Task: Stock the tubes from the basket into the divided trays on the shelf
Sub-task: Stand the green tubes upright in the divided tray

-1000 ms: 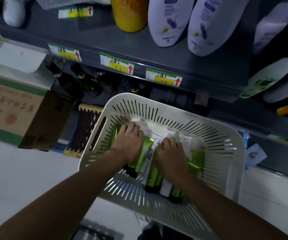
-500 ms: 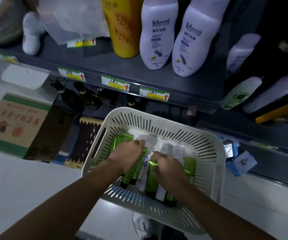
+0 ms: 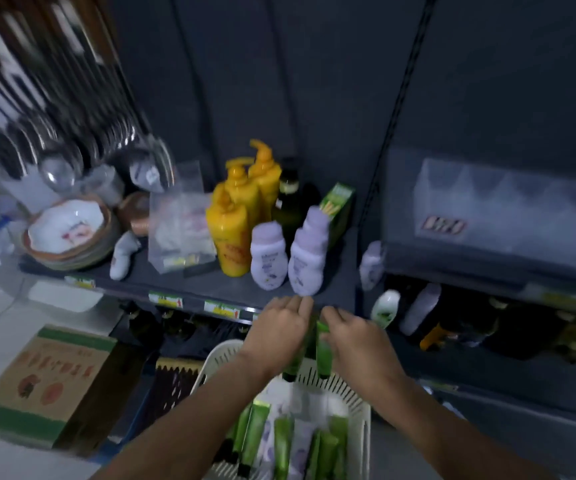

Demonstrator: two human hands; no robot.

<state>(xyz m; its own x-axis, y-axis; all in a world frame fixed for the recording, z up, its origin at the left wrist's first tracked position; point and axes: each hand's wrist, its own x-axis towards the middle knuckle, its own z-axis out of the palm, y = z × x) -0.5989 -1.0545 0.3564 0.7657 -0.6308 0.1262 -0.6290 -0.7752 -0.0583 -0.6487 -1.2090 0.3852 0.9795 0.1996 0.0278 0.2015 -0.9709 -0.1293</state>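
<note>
Green tubes (image 3: 324,351) above basket (image 3: 222,355), left hand (image 3: 277,329) holding one under nearly straight fingers, right hand (image 3: 357,339) fingers curled round another.

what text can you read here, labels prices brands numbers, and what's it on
No text is legible; motion blur smears all of it.
Shelf-edge price tags: yellow, red mark, figures unreadable.
Lavender bottles: label blurred.
Yellow pump bottles: print blurred.
Clear tray, pink sticker: blurred.
Cardboard box: red characters, unreadable.
</note>
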